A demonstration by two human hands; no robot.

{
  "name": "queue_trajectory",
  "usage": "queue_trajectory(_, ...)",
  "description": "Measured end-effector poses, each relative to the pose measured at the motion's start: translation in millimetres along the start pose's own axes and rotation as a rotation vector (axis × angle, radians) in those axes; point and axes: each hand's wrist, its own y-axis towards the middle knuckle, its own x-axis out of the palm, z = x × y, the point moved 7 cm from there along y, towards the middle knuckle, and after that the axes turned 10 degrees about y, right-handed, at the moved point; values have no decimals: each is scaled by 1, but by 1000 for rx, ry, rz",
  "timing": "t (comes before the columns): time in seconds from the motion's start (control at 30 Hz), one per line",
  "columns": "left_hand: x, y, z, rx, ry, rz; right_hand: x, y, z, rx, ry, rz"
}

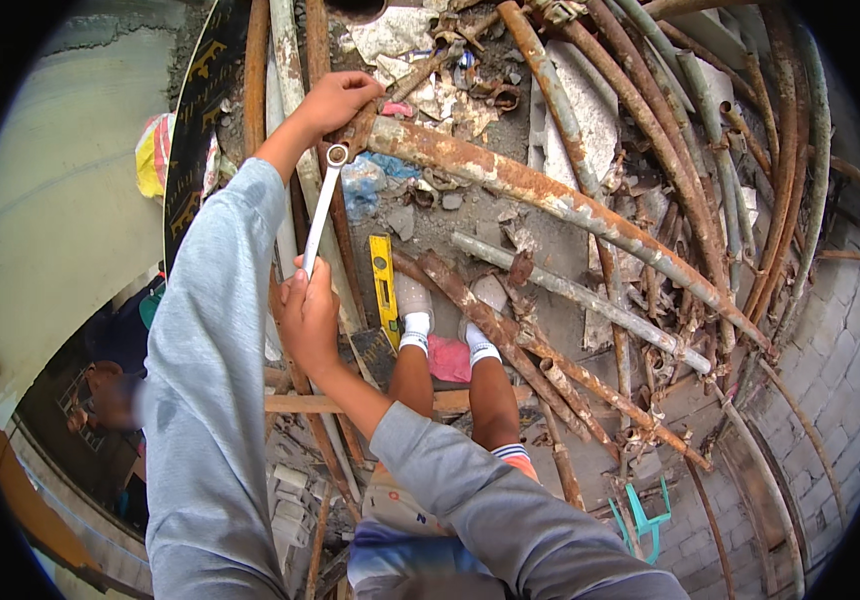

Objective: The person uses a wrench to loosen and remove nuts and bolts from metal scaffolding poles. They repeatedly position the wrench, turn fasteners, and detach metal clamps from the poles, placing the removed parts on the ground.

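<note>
A metal combination wrench (322, 212) is in my right hand (310, 318), whose fingers are closed around its lower part. The wrench's ring end sits over a bolt on a rusty scaffold clamp (358, 135). That clamp is at the near-left end of a long rusty pipe (550, 200), which slants down toward the right. My left hand (342, 102) is closed at the clamp's upper side, its fingertips against the metal; part of its grip is hidden.
A yellow spirit level (384, 285) stands beside my feet. Rusty pipes (670, 150) crowd the right side, with a thinner grey pipe (590, 298) below the long one. Rubble and blue plastic (365, 185) lie underneath. A turquoise plastic chair (642, 520) is at lower right; another person (115, 390) is at left.
</note>
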Motion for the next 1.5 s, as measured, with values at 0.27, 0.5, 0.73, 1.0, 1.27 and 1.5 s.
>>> queue_trajectory(0.27, -2, -6, -29, -20, 154, 108, -62, 14, 49, 85, 3, -102)
queue_trajectory(0.5, 9, -18, -8, 95, 15, 147, -117, 57, 64, 103, -362, 90)
queue_trajectory(0.73, -47, -34, -40, 151, -110, 762, -192, 85, 105, 124, -653, 159)
queue_trajectory(1.0, 243, -159, -118, -956, -937, -473, -247, 16, 81, 214, -475, 111)
queue_trajectory(1.27, 324, -93, -126, -746, -1886, 214, -264, -14, 65, 288, -300, -15)
queue_trajectory(1.5, 320, -104, -103, -814, -1164, 443, -235, -37, 16, 711, 157, 210)
